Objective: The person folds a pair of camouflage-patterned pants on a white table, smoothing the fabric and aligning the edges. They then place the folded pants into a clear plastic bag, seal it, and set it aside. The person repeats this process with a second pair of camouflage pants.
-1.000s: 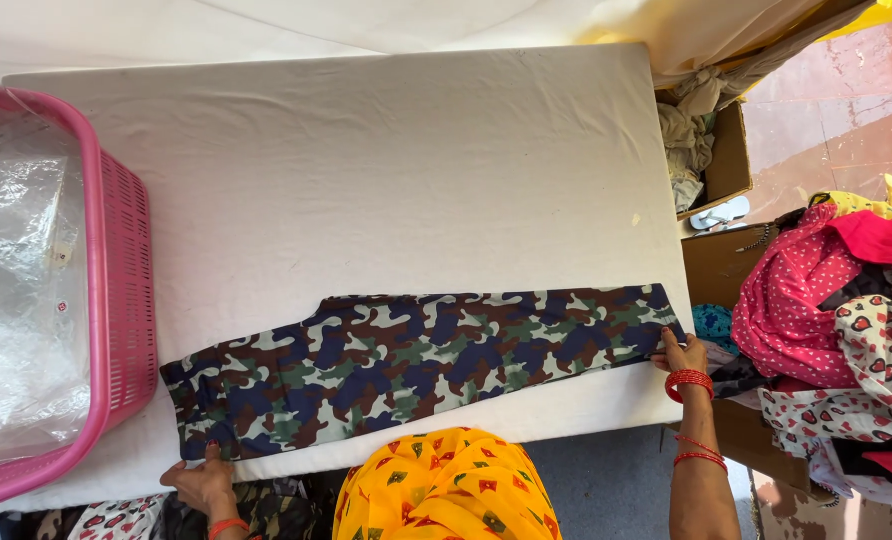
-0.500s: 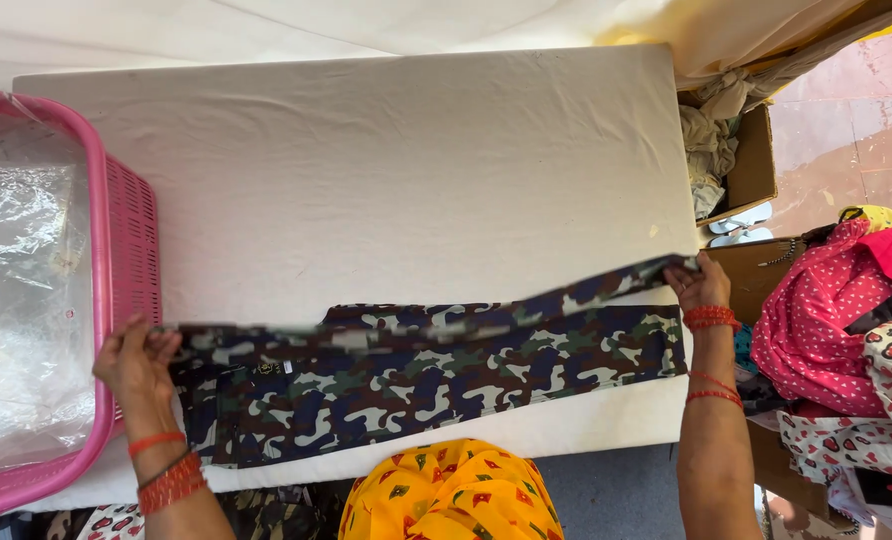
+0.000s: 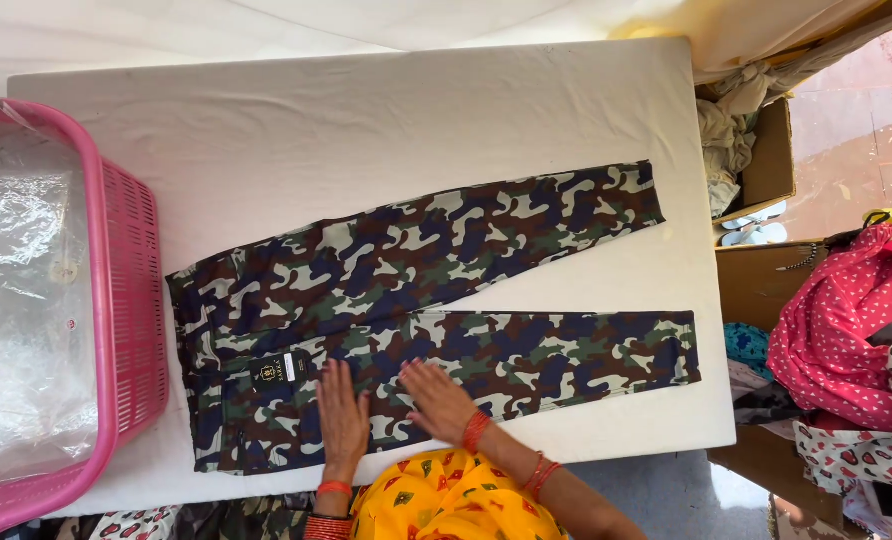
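Camo trousers (image 3: pixel 436 320) spread flat on a white padded table (image 3: pixel 366 130), waist end toward the pink basket (image 3: pixel 126 330) on the left, two legs fanned out to the right in a narrow V, upper leg angled up toward the far right corner, lower leg running straight along the near edge. Small black rectangular tag (image 3: pixel 276 371) with a white strip sitting on the seat area near the waist, just left of the hands; print too tiny to make out anyway. Pink basket lined with clear crinkly plastic sheet (image 3: pixel 21 300), touching or maybe just overlapping the table's left edge, hard to say which from up here. Brown cardboard box (image 3: pixel 771 160) off the right side with pale cloth bundled in it, plus a heap of red dotted fabric (image 3: pixel 836 320) further right. Left hand (image 3: pixel 343 415) flat, palm down, fingers together and pointing away, resting on the lower trouser leg close to the crotch. Right hand (image 3: pixel 436 400) also flat and open, fingers spread a bit and angled up-left, pressed on the same leg just beside the left one. Neither gripping anything, just lying on the cloth. Red bangles (image 3: pixel 476 432) on both wrists, yellow patterned clothing at the bottom edge.
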